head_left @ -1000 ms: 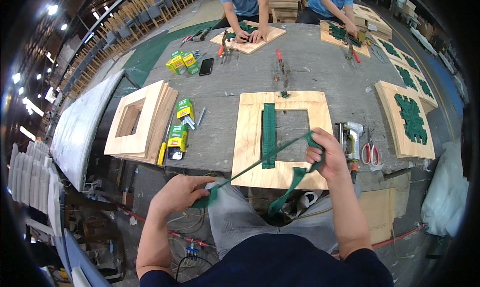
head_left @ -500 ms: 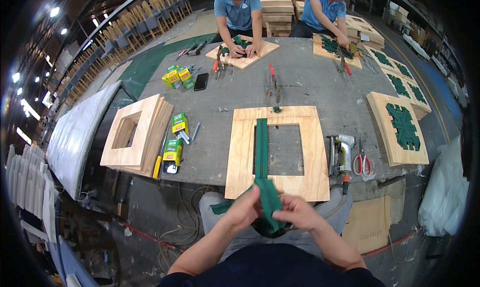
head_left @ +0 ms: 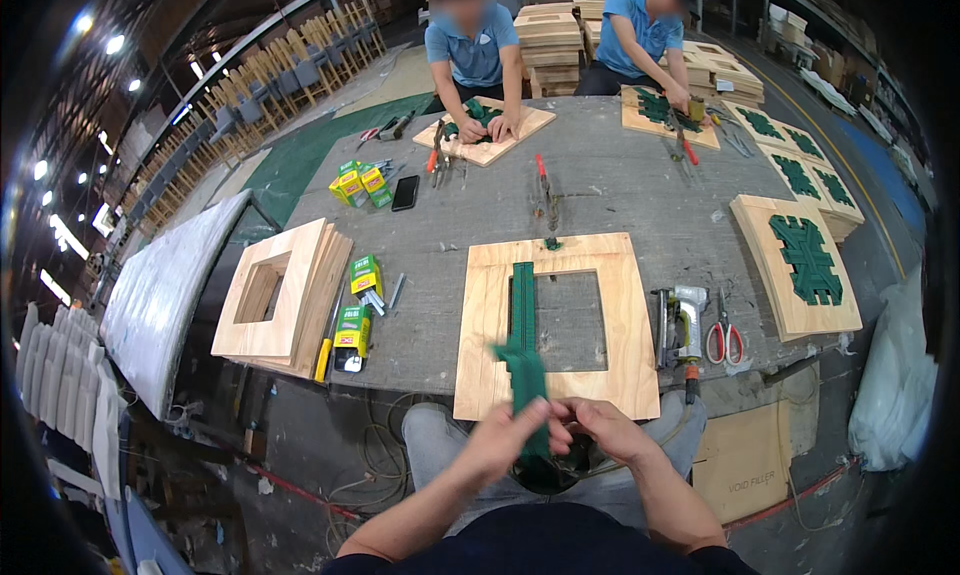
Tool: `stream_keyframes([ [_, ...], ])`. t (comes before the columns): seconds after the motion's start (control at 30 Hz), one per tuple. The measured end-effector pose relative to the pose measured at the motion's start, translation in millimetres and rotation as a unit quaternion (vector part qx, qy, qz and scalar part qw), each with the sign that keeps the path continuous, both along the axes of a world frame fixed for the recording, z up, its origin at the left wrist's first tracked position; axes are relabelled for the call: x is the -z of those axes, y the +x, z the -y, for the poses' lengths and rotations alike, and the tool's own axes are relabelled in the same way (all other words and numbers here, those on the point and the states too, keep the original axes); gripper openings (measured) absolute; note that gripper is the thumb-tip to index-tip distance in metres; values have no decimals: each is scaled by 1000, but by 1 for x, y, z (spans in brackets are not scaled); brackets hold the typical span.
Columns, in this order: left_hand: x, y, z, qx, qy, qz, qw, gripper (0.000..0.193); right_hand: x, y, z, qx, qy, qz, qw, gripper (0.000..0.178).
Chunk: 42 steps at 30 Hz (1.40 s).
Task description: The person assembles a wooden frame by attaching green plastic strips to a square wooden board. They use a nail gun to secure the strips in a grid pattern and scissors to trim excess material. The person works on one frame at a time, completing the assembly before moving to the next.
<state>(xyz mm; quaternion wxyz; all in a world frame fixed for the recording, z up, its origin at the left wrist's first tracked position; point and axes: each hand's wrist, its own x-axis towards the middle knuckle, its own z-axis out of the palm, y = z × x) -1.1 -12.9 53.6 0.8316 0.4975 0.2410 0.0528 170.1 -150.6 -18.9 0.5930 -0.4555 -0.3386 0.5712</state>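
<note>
A square wooden frame (head_left: 480, 315) with a square opening lies in front of me, its near edge over my lap. Green webbing (head_left: 523, 300) runs from its far bar down across the left part of the opening. A loose piece of the green webbing stands up blurred over the near bar. My left hand (head_left: 508, 440) is closed on the webbing, thumb on top. Close beside it, my right hand (head_left: 606, 427) has its fingers curled together near the webbing; what they pinch is hidden. A small green scrap (head_left: 552, 244) lies at the frame's far edge.
A staple gun (head_left: 688, 320) and red-handled scissors (head_left: 724, 343) lie right of the frame. Staple boxes (head_left: 352, 327) and stacked wooden frames (head_left: 262, 305) are left. Panels with woven green webbing (head_left: 800, 260) stand right. Pliers (head_left: 545, 190) lie beyond; two co-workers handle panels (head_left: 490, 147) across the table.
The webbing's loose end has swung up over the near bar. My left hand has moved slightly down; my right fingers have closed in beside it. The view has shifted a little.
</note>
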Motion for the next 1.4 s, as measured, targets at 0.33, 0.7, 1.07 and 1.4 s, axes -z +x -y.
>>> stream_keyframes([
  [0.33, 74, -12, 38, 180, 65, -67, 979, 34, -29, -18, -15, 193, -38, -72, 978, 19],
  [0.7, 35, 32, -7, -112, 23, 0, 993, 12, 3, -17, 17, 27, -132, 161, 978, 27],
  [1.07, 47, 35, -2, -70, 50, -34, 996, 15, -28, -4, 1, 290, 62, 350, 889, 14],
  [1.4, 52, 45, 7, -71, 173, -14, 982, 24, -26, 2, 4, 313, 60, 466, 825, 15],
])
